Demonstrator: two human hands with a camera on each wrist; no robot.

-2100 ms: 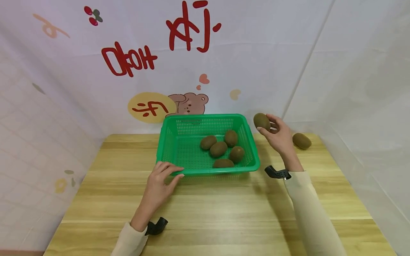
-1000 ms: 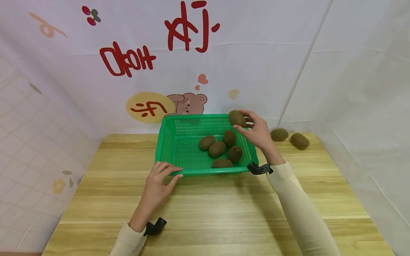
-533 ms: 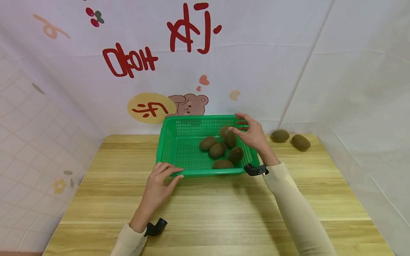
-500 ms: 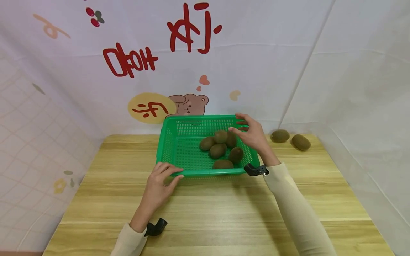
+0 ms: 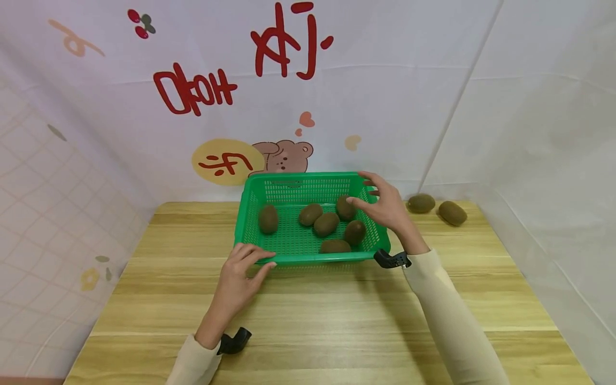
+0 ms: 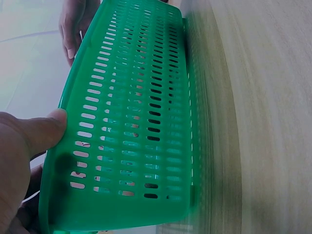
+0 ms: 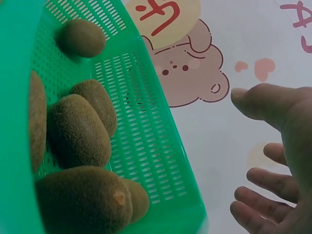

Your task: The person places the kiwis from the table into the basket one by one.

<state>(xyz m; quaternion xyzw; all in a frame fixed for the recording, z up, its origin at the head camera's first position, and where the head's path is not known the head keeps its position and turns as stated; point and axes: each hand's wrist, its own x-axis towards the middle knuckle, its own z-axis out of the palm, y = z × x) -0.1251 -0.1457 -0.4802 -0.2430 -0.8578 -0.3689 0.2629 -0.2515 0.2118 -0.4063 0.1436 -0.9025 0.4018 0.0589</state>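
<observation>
A green plastic basket (image 5: 313, 258) with slotted walls stands on the table, holding several brown kiwis. One kiwi (image 5: 268, 219) lies alone by its left wall; a cluster, including a middle kiwi (image 5: 326, 224), sits toward the right. My left hand (image 5: 240, 272) pinches the front rim near the left corner. In the left wrist view the thumb (image 6: 46, 127) lies against the outer wall, with the other fingers over the rim. Above the basket's right rim hovers my right hand (image 5: 385, 203), fingers spread and holding nothing. The right wrist view also shows a gap between its thumb (image 7: 263, 101) and fingers.
Two loose kiwis, one nearer (image 5: 421, 203) and one farther right (image 5: 452, 213), lie on the wooden table (image 5: 327, 326) at its back right. A white printed sheet (image 5: 385, 91) hangs behind the table, close to the basket's back rim.
The right hand carried a kiwi left over the basket and let go of it. That kiwi dropped in and rolled to the left wall. The left hand stayed on the rim.
</observation>
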